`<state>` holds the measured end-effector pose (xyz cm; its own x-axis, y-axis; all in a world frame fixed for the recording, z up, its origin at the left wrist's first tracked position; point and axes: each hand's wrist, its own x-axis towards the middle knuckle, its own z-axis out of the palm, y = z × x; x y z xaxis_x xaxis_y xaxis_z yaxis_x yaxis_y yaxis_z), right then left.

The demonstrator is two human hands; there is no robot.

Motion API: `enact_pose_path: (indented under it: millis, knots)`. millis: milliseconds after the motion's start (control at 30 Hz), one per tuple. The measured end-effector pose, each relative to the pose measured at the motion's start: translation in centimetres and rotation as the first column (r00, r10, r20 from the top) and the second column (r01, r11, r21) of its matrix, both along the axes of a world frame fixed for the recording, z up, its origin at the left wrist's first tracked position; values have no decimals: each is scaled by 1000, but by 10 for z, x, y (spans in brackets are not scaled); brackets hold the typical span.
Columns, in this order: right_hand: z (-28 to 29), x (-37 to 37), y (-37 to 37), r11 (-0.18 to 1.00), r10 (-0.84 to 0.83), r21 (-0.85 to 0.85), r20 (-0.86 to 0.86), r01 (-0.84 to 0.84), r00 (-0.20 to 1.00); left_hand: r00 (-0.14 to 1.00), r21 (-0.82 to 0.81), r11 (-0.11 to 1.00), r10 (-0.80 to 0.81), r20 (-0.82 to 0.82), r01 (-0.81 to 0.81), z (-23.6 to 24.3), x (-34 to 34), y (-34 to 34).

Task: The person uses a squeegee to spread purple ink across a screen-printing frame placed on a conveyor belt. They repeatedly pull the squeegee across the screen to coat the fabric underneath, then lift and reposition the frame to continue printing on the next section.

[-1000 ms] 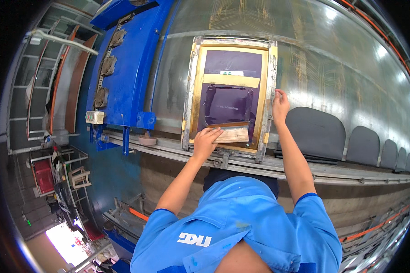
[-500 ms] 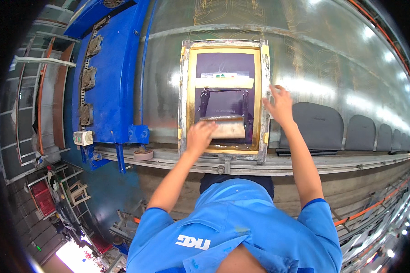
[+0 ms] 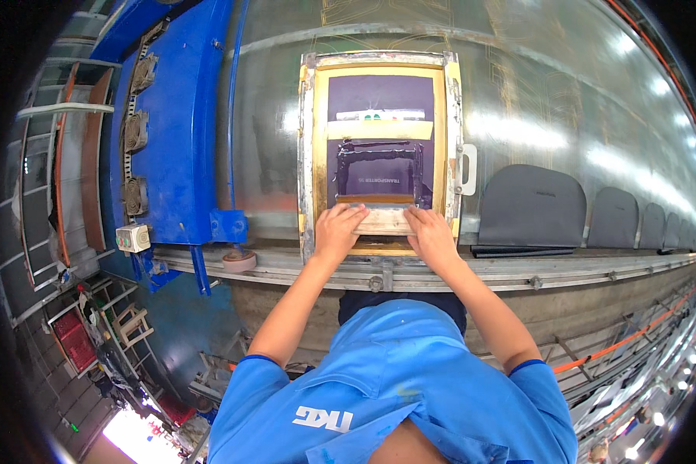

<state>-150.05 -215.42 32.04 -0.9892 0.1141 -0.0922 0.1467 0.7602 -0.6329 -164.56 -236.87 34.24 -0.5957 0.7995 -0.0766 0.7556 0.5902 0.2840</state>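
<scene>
In front of me a screen printing frame (image 3: pixel 308 155) lies flat on the long table, its purple mesh (image 3: pixel 379 93) edged with yellow tape. A squeegee (image 3: pixel 385 222) with a pale wooden handle and a brown blade rests across the near part of the mesh. My left hand (image 3: pixel 340 232) grips its left end, fingers curled over the wood. Its right end is held by my right hand (image 3: pixel 433 236). Dark ink (image 3: pixel 341 166) borders a rectangular area beyond the blade. A white handle (image 3: pixel 468 169) sticks out from the frame's right side.
Dark grey rounded panels (image 3: pixel 532 205) lie in a row to the right. At the left stands a blue machine (image 3: pixel 174 131) with a small switch box (image 3: pixel 133 238). A metal rail (image 3: pixel 487 274) runs along the table's near edge, between me and the frame.
My right hand has come from the frame's right side down onto the squeegee. The squeegee, held at one end before, is now in both hands and sits straighter.
</scene>
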Motion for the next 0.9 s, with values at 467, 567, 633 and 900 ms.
enact_pose_path:
  millis: [467, 567, 633, 900]
  knots:
    - [-1, -59, 39, 989, -147, -60, -190, 138, 971, 1000, 44, 999, -2, 7, 2, 14, -74, 60]
    - [3, -9, 5, 993, -103, -61, -119, 97, 988, 999, -6, 999, -46, 19, 46, 14, -23, 17]
    - [8, 9, -5, 997, -51, -57, -91, 46, 995, 998, -46, 999, -25, 60, 28, 25, 0, 1]
    - [-52, -46, 125, 606, -791, -270, -101, 749, 603, 825, 153, 835, 462, 325, -528, 68, 24, -25]
